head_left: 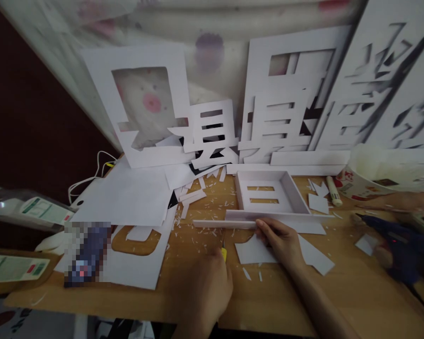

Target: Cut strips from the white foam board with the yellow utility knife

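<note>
My left hand (pixel 212 282) is closed around a yellow-handled craft knife (pixel 224 254), its thin blade pointing away from me. Between the thumb and fingers of my right hand (pixel 281 240) is the end of a long, narrow white foam board strip (pixel 212 224), which lies level just beyond the knife tip. Behind that strip stands a shallow white foam board tray (pixel 297 193) with slots cut in its base. Loose white board pieces (pixel 254 249) lie under and beside my right hand. Some motion blur softens my left hand.
Cut-out white letter boards (pixel 106 103) lean against the back curtain. White scraps (pixel 192 195) litter the wooden table (pixel 194 268). A blue glue gun (pixel 395 235), a paper bucket (pixel 360 179) and another person's hand (pixel 395 201) are at right. Flat white sheets (pixel 127 197) lie left.
</note>
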The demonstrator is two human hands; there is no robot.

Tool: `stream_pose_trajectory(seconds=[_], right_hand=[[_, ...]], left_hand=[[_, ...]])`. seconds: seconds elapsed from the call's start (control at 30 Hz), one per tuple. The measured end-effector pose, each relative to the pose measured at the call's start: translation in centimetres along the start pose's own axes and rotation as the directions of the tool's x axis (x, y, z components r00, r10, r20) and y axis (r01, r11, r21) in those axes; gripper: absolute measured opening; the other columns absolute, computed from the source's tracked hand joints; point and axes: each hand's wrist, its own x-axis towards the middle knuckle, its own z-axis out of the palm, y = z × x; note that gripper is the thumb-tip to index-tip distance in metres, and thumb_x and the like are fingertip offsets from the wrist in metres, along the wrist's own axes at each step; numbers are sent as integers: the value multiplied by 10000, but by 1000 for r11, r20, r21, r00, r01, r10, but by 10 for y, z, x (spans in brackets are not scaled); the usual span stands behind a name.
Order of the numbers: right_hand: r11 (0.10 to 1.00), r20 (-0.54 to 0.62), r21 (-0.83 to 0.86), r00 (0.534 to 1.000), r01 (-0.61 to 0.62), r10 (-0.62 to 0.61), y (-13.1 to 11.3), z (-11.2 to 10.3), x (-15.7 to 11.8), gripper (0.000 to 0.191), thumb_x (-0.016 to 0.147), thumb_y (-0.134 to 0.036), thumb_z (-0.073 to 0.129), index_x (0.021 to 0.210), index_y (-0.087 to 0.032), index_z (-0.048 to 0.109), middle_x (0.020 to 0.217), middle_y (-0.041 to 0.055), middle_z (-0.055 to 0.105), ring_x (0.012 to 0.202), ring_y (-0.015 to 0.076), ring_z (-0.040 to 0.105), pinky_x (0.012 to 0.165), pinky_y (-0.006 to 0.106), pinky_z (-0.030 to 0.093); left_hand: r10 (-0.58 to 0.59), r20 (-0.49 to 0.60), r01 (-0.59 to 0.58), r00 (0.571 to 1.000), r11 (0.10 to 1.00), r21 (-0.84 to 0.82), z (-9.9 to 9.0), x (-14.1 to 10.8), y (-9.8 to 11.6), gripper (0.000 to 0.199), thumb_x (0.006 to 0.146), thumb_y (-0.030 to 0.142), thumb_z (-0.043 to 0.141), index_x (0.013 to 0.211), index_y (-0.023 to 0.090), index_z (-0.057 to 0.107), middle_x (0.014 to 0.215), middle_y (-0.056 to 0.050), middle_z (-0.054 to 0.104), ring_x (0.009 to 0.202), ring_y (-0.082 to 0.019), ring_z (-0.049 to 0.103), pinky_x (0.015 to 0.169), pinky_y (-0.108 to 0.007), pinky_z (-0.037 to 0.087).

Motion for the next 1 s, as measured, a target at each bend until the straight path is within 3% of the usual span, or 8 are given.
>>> stream_pose_trajectory(seconds=[0.1,0.27,0.43,1.0], right_hand=[[999,-4,-22,1000,27,-27,2,-1,1,362,988,-485,580,853,-155,646,662,-49,585,505,87,536,482,217,466],[987,5,-75,990,142,-142,4,-8,5,328,967,-485,611,928,-165,675,822,-1,658,681,134,623,631,285,536],[972,39,-109,978,209,-206,4,-11,8,318,976,-473,603,909,-171,679,765,-14,636,655,128,605,627,283,524],[968,92,-92,970,234,-226,4,-10,11,337,1001,-476,557,915,-167,659,751,-19,612,630,122,588,607,276,514]], left_hand=[[0,1,0,1000,1000,11,1,1,0,265,930,219,387,1053,156,614,923,-166,753,834,-316,739,654,-382,526],[-11,1,11,1000,1000,14,2,2,0,274,925,218,391,1079,152,608,931,-166,752,822,-315,737,641,-374,522],[3,4,-3,1000,1000,3,0,1,1,278,925,206,379,1066,154,614,940,-160,756,846,-309,738,669,-373,531],[-5,20,5,1000,1000,-3,-1,-1,8,287,953,219,366,1064,145,620,949,-172,750,870,-319,734,677,-378,514]])
